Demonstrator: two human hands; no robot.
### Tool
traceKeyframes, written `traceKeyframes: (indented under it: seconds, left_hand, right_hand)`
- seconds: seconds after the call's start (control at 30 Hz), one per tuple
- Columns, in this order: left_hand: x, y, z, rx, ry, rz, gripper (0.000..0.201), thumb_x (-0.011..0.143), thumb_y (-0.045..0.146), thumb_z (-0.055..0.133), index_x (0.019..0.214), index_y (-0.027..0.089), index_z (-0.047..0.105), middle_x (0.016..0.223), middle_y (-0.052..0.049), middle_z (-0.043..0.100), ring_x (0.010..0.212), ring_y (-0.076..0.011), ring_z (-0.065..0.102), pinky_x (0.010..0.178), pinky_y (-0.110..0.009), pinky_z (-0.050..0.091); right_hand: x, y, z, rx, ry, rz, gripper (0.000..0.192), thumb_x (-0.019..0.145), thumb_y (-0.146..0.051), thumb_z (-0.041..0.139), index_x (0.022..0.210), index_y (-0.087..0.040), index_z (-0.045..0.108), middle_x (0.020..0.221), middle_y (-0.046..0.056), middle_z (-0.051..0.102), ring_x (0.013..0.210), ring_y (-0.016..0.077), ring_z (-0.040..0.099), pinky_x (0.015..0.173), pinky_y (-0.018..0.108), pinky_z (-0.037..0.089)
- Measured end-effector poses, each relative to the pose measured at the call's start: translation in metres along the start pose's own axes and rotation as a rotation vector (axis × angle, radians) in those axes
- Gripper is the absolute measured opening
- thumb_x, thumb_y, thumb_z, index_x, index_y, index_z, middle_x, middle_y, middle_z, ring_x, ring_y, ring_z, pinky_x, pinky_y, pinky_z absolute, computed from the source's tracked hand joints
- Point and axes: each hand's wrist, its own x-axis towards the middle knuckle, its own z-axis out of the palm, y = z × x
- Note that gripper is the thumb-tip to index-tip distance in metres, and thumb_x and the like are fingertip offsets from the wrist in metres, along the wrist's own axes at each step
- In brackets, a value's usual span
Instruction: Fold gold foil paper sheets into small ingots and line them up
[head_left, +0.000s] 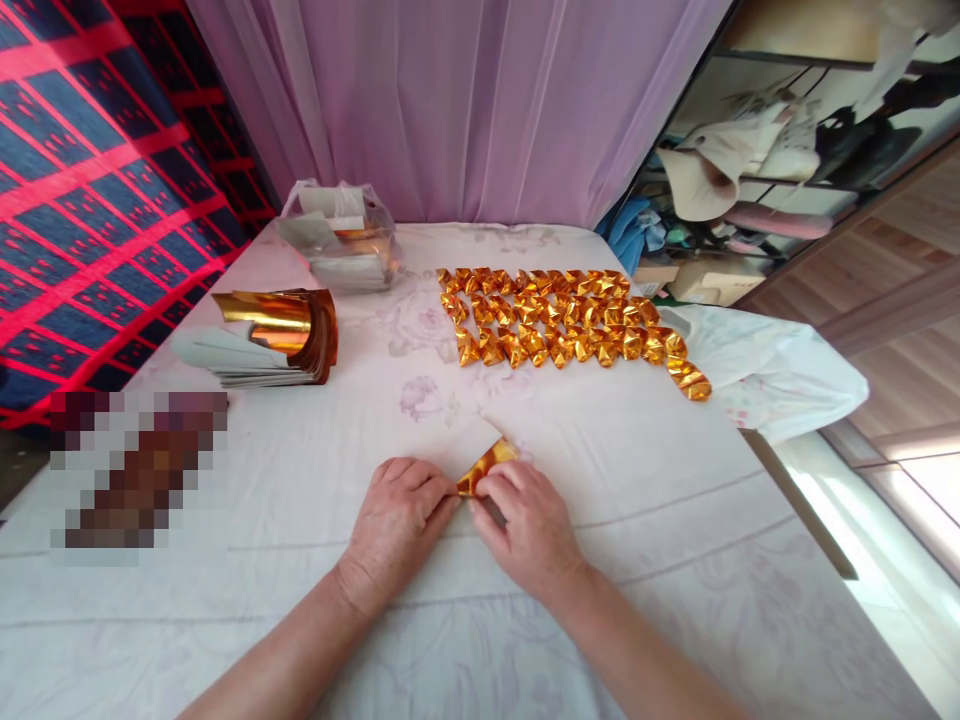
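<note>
A sheet of gold foil paper [486, 462], white on its other side, lies partly folded on the table between my hands. My left hand [405, 505] pinches its near left corner. The fingers of my right hand [525, 510] are curled onto the right part of the same sheet, thumb pressed underneath. Beyond, rows of folded gold paper pieces [559, 318] sit close together on the cloth. To the left lies a curled stack of gold foil sheets [289, 335], some showing their white backs.
The table wears a white floral cloth [360, 410]. A clear plastic bag of paper [341, 240] stands at the back left. A white plastic bag [772, 365] hangs at the right edge. A purple curtain [457, 110] and a cluttered shelf [765, 180] are behind; a blurred patch [142, 470] is left.
</note>
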Motion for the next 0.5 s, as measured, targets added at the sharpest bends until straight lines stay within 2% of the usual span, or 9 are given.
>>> traceKeyframes:
  seconds: [0.27,0.5]
  left_hand:
    - [-0.0003,0.0008,-0.0006,-0.071,-0.041,-0.066,0.015,0.096,0.026,0.054,0.090,0.020,0.066,0.089,-0.003,0.066,0.085,-0.0209,0.059,0.081,-0.040,0.045]
    - [-0.0056,0.0018,-0.0022,-0.008,0.044,0.029,0.012,0.096,0.021,0.052,0.097,0.017,0.063,0.090,-0.005,0.066,0.085,-0.0224,0.058,0.079,-0.040,0.049]
  right_hand:
    - [0.0072,-0.0020,-0.0029,0.013,-0.009,0.091,0.018,0.090,-0.020,0.056,0.073,-0.021,0.059,0.074,0.001,0.060,0.073,0.0171,0.058,0.069,0.030,0.040]
    - [0.0101,-0.0016,-0.0033,0.006,-0.021,0.120,0.018,0.091,-0.022,0.055,0.073,-0.021,0.058,0.075,0.001,0.061,0.072,0.0160,0.059,0.068,0.028,0.039]
